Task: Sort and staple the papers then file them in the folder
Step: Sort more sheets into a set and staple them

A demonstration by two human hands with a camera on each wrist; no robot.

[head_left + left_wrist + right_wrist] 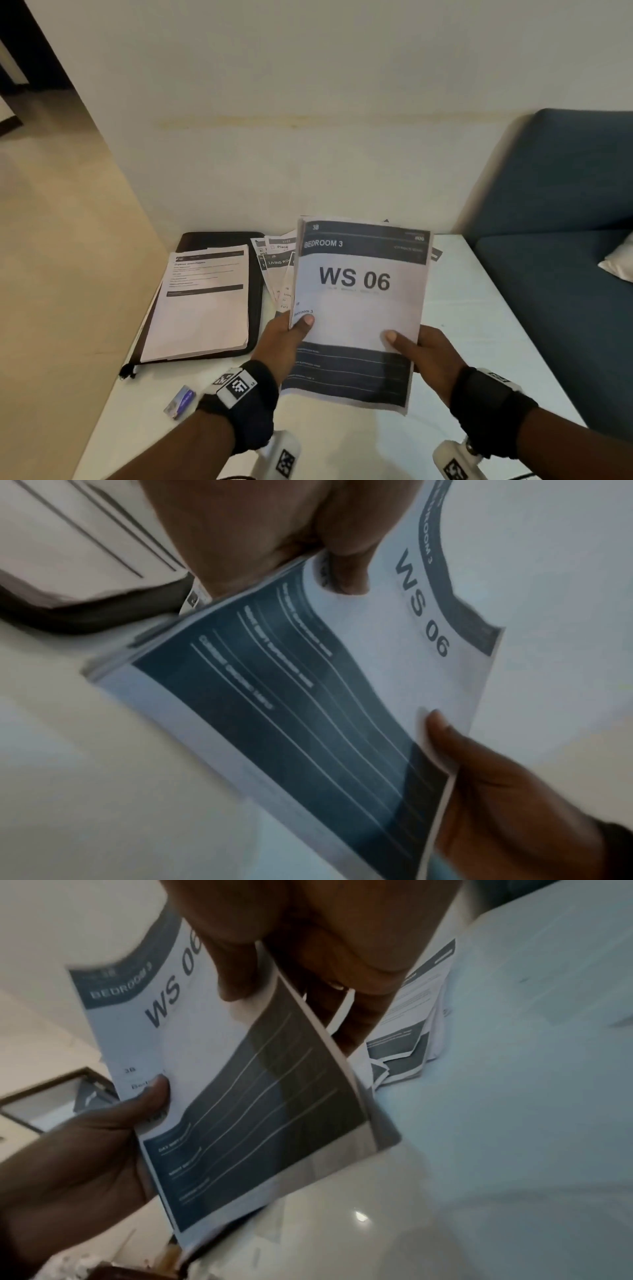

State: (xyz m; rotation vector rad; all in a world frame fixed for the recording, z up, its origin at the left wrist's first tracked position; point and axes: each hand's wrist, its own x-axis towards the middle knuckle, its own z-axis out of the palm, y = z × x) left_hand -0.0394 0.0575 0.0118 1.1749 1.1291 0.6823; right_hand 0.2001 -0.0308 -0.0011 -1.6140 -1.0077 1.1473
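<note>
two hands: both up on one sheaf above the white table [479, 325]
stapler [179, 401]: small, lying on the table, far left, untouched
folder [219, 240]: black, flat, a paper stack [202, 301] on top
left hand [281, 346]: thumb and fingers clamped on the sheaf's left edge
ws 06 sheaf [356, 308]: raised, facing up
right hand [428, 356]: thumb on top, pinching the right edge
loose papers [277, 267]: fanned behind the sheaf

The top sheet [359, 308] read "3B", "BEDROOM 3" and, large, "WS 06", with "3B" and "Bedroom 3" small at its left edge. Just left of it, a fanned sheet [278, 263] showed "LIVING RO"; another sheet [281, 244] behind showed "Place".
</note>
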